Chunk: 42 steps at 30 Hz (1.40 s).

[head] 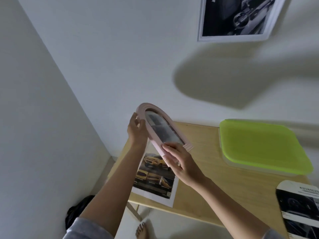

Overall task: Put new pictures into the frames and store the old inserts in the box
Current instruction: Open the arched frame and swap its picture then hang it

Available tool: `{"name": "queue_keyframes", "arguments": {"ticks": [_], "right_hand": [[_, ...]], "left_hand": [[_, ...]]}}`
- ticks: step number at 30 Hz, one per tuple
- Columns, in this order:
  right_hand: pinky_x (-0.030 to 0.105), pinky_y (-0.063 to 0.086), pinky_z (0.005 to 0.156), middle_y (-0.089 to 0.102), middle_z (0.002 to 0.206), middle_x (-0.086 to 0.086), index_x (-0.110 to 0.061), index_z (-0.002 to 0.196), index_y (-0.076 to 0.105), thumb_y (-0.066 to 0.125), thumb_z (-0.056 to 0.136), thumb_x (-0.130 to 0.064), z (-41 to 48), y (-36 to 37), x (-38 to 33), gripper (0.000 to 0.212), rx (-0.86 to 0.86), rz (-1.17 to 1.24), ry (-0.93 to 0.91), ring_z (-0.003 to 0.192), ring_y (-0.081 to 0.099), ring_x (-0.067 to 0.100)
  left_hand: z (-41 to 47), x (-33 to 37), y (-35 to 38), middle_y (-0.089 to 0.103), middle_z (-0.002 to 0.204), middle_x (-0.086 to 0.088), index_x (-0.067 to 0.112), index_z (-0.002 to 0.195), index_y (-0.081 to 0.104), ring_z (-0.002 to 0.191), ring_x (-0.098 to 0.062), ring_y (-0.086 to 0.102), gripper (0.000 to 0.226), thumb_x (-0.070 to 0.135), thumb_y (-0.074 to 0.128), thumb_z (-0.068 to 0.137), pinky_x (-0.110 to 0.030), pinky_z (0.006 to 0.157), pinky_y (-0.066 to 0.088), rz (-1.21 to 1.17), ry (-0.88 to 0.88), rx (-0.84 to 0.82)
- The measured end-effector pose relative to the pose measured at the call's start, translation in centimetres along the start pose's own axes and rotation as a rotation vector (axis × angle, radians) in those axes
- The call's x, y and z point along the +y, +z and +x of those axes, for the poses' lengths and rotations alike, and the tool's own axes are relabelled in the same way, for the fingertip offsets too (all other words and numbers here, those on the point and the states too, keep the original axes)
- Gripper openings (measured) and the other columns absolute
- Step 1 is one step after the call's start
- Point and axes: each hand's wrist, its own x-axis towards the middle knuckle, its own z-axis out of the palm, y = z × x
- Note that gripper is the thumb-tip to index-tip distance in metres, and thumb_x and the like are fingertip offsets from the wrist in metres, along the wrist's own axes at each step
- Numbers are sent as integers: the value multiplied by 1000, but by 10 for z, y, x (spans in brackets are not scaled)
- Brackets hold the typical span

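Note:
Both hands hold a pink arched picture frame (156,135) in the air above the left end of the wooden table (224,178). A grey photo shows behind its glass. My left hand (137,130) grips the curved top edge. My right hand (179,161) grips the flat bottom end. Under the frame a printed sheet with yellow cars (155,176) lies flat on the table. A box with a lime-green lid (262,145), shut, stands at the back right. An arch-shaped dark picture (300,207) lies at the table's right edge.
A white-framed black-and-white car picture (238,18) hangs on the wall above. A corner of two white walls runs along the left. A black bag (77,211) lies on the floor by the table leg, and my bare foot (142,230) shows below the table edge.

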Motion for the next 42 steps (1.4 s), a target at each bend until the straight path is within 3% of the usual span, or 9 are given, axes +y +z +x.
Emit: {"name": "queue_keyframes", "arguments": {"ticks": [3, 6, 12, 16, 21, 26, 32, 36, 42], "right_hand": [[24, 54, 85, 53, 122, 0, -12, 124, 55, 36, 96, -42, 40, 9, 12, 45, -45, -22, 33, 110, 52, 3], [20, 40, 103, 49, 129, 4, -15, 128, 52, 40, 93, -33, 85, 9, 25, 41, 165, -193, 56, 119, 40, 2], [6, 18, 100, 34, 148, 2, -15, 145, 25, 44, 97, -19, 189, -5, 18, 52, 275, -144, 290, 134, 34, 14], [24, 34, 107, 38, 145, -9, -24, 144, 28, 53, 93, -18, 236, -22, 0, 57, 406, 111, 279, 128, 40, 4], [2, 43, 73, 52, 112, -25, -19, 137, 40, 59, 88, -11, 288, -64, -35, 53, 585, 255, 130, 92, 53, -21], [6, 45, 76, 55, 116, -11, -17, 134, 43, 60, 86, -4, 341, -120, -77, 53, 698, 263, -71, 96, 56, -13], [9, 49, 73, 56, 118, -2, -19, 134, 42, 59, 86, -2, 404, -166, -125, 53, 775, 249, -244, 97, 59, -1], [10, 50, 73, 53, 126, 10, -25, 129, 44, 60, 86, -3, 436, -180, -140, 51, 792, 247, -289, 101, 58, 12], [6, 48, 68, 53, 125, 9, -16, 135, 42, 59, 87, -7, 466, -189, -156, 52, 815, 200, -310, 95, 56, 2]], "left_hand": [[41, 7, -26, 64, 108, -5, 19, 133, 46, 84, -19, 63, 38, 20, 46, 96, -32, 73, 55, -77, 21, 64], [81, 22, -46, 63, 92, 7, 19, 125, 55, 75, -10, 60, 32, 22, 50, 93, -21, 63, 50, -159, 34, 63], [152, 65, -63, 68, 105, -4, 20, 118, 62, 88, -21, 67, 28, 25, 54, 92, -31, 72, 58, -301, 115, -142], [190, 107, -59, 67, 104, -6, 18, 114, 63, 92, -25, 65, 24, 23, 52, 94, -38, 83, 55, -409, 199, -250], [216, 175, -41, 66, 108, 2, 27, 112, 61, 98, -19, 64, 21, 26, 47, 96, -32, 81, 56, -486, 363, -335], [232, 241, -27, 64, 112, 5, 34, 127, 49, 98, -14, 65, 32, 36, 43, 95, -27, 72, 56, -462, 552, -444], [243, 303, -16, 67, 102, 12, 34, 137, 37, 95, -14, 66, 42, 36, 42, 96, -33, 79, 57, -447, 734, -396], [254, 335, -14, 65, 112, -3, 34, 138, 36, 100, -18, 64, 42, 35, 41, 96, -36, 84, 55, -488, 786, -345], [271, 362, -15, 64, 112, -2, 33, 139, 35, 103, -19, 61, 43, 34, 41, 97, -27, 79, 54, -523, 806, -324]]}}
